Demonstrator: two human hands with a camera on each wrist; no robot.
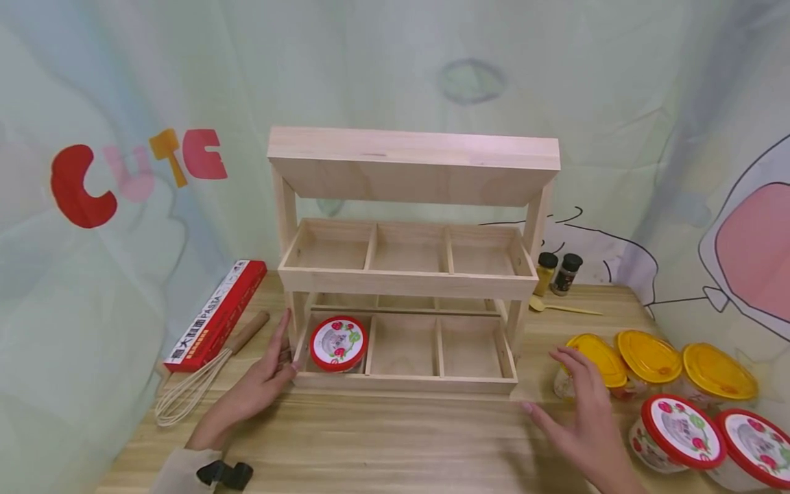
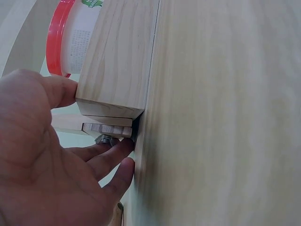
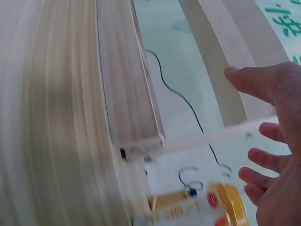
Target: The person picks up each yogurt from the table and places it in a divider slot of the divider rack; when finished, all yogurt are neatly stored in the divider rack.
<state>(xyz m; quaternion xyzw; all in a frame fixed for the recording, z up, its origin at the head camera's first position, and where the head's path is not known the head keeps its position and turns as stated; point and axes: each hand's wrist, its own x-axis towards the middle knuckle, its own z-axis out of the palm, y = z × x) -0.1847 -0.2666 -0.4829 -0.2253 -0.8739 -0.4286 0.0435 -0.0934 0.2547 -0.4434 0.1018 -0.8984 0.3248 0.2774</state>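
Observation:
My left hand (image 1: 260, 385) holds the lower front left corner of a pale wooden rack (image 1: 404, 387). In the left wrist view, its thumb touches the front board (image 2: 117, 56) while the fingers lie along the side near a bolt (image 2: 104, 140). A tub with a red-rimmed strawberry lid (image 1: 338, 344) sits in the lower left compartment. My right hand (image 1: 583, 422) hovers right of the rack, fingers loosely spread and holding nothing. Its fingers partly cover the nearest yellow-lidded tub (image 1: 594, 358); I cannot tell whether they touch.
More yellow-lidded tubs (image 1: 648, 357) and two red-lidded tubs (image 1: 684, 429) stand at right. Behind them are a wooden spoon (image 1: 561, 307) and two spice jars (image 1: 566, 274). A red pasta box (image 1: 216, 315) and a whisk (image 1: 206, 377) lie left of the rack.

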